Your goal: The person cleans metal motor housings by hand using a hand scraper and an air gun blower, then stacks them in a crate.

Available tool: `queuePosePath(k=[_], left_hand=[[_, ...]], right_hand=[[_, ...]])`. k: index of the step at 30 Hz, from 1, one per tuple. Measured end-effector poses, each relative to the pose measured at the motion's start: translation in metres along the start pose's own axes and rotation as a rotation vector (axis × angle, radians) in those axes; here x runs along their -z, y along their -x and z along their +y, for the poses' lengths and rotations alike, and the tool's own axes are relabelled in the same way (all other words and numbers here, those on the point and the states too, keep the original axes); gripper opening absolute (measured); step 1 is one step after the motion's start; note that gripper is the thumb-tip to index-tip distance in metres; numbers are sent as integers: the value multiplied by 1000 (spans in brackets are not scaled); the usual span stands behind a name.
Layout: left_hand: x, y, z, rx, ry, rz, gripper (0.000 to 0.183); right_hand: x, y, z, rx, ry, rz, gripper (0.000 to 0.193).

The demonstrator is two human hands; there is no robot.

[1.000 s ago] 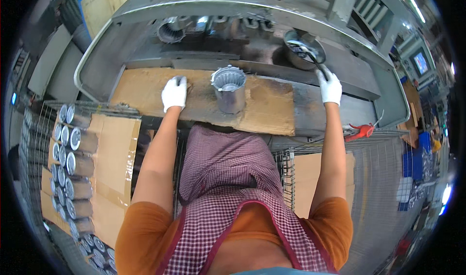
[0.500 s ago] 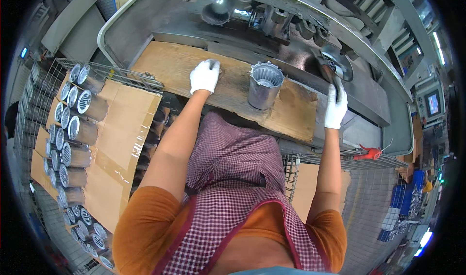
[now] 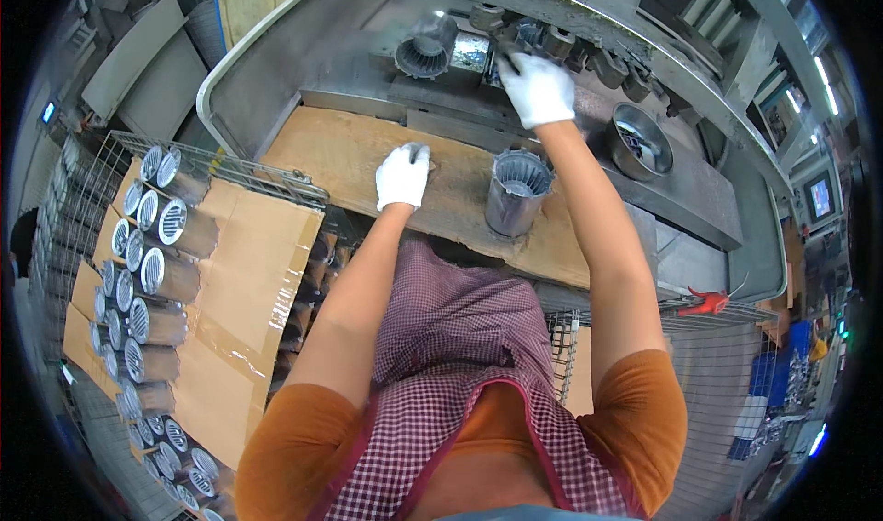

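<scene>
My left hand [image 3: 403,177], in a white glove, rests on a wooden board [image 3: 345,158] with its fingers curled, and no object shows in them. To its right a grey metal cylinder [image 3: 517,199], ribbed inside, stands upright on the board with its mouth up. My right hand [image 3: 538,91], also gloved, reaches over the machine bed. Its closed fingers are on something dark, too blurred to name. Left of that hand a similar ribbed cylinder [image 3: 428,47] lies tilted in the machine, its open end facing me.
A round metal bowl [image 3: 639,141] with small things inside stands right on the machine bed. Several finished-looking cylinders [image 3: 170,277] lie in rows on cardboard [image 3: 241,286] in a wire cage at left. A red-handled tool [image 3: 706,302] hangs on the wire edge at right.
My right hand has moved from beside the bowl, left and farther in, to the machine's middle. My left hand stays on the board. The view has shifted slightly.
</scene>
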State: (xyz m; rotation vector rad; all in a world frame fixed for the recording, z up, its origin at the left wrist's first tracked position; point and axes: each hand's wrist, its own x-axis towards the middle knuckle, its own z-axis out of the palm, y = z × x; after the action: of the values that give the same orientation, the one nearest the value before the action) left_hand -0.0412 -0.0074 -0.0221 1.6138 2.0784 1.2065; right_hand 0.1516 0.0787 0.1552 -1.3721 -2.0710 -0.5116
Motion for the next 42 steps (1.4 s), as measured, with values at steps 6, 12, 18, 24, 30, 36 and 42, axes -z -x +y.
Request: queuePosePath(k=[6,12,18,24,30,36,42], left_hand=[[4,-1,3,34,32,-45,40],[8,2,7,27,59,-16,39],[3,1,2,16,67,13,41],[12,3,7,55,267,-43,40],[27,34,63,-41,453,-557,76],[21,58,113,-175,92,-424,69],[38,84,132,-763,-18,-175,42]], right_hand=[[5,-39,1,-131,173,-200,38],[47,12,57,-243,-44,191,46],[80,50,157,-493,-327,412,39],[113,84,215,-626,-120,198,43],[116,128,246,-748,238,-405,35],[99,171,254,-692,-113,13,36],[90,208,239,-713,-163,-12,64]])
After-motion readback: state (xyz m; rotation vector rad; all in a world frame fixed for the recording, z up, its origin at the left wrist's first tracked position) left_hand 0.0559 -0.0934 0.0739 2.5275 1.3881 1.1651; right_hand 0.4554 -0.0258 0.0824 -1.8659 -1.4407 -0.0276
